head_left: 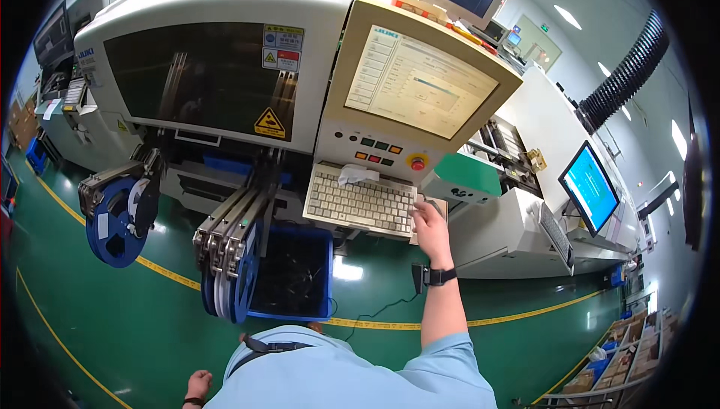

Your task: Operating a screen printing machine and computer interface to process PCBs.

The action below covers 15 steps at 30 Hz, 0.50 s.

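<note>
My right hand [430, 230] reaches forward to the right end of a light beige keyboard [358, 200]. Its fingers are loosely bent and partly apart, with the fingertips at the keyboard's right edge; nothing shows in its grasp. A crumpled white cloth or tissue [358, 174] lies on the keyboard's top edge. Above stands a beige control panel with a lit screen [421, 83] showing a small dialog window. Beneath that screen sit several coloured buttons and a red emergency stop button [417, 162]. Low at my left side hangs my left hand [198, 384], its fingers curled closed and apparently holding nothing.
A large white machine [225, 4] with a dark window fills the front left. Feeders with blue reels [116, 221] jut from it, beside a blue bin [328, 274] of dark scraps. A green-topped unit [465, 176], a monitor [590, 188] and shelves of boxes [615, 364] stand rightward.
</note>
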{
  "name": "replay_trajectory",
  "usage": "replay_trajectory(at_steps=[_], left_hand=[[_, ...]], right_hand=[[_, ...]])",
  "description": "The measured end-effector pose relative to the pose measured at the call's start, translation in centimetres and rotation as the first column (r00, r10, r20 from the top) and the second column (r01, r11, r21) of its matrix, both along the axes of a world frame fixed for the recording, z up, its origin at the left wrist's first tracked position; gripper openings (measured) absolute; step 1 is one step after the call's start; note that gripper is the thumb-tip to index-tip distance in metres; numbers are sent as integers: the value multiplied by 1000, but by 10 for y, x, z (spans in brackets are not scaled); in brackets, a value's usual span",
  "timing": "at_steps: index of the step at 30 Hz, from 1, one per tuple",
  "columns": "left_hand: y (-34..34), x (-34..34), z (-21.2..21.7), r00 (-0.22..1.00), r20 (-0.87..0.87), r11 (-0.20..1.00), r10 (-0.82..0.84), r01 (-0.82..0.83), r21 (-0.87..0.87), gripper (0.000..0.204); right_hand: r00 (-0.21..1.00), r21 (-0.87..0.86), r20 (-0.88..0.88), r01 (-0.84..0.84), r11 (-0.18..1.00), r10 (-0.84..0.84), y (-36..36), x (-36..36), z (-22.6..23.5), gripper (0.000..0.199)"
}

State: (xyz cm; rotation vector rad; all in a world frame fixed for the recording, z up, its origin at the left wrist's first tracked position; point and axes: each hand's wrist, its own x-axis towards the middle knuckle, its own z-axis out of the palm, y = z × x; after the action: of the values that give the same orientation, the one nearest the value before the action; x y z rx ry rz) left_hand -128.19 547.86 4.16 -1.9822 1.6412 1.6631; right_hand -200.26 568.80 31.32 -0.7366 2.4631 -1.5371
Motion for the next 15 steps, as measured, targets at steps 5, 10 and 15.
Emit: replay_trajectory(at_steps=[5, 10, 15], left_hand=[[-2, -10, 0, 998, -57, 998, 36, -33, 44, 16], [29, 7, 0, 1000, -21, 1000, -4, 3, -18, 17], [38, 19, -25, 956, 69, 945, -284, 291, -148, 25]], right_hand=[[978, 22, -190, 86, 996, -81, 17, 15, -18, 22], [929, 40, -370, 20, 999, -4, -7, 24, -30, 20], [907, 341, -420, 117, 933, 40, -7, 24, -23, 24]])
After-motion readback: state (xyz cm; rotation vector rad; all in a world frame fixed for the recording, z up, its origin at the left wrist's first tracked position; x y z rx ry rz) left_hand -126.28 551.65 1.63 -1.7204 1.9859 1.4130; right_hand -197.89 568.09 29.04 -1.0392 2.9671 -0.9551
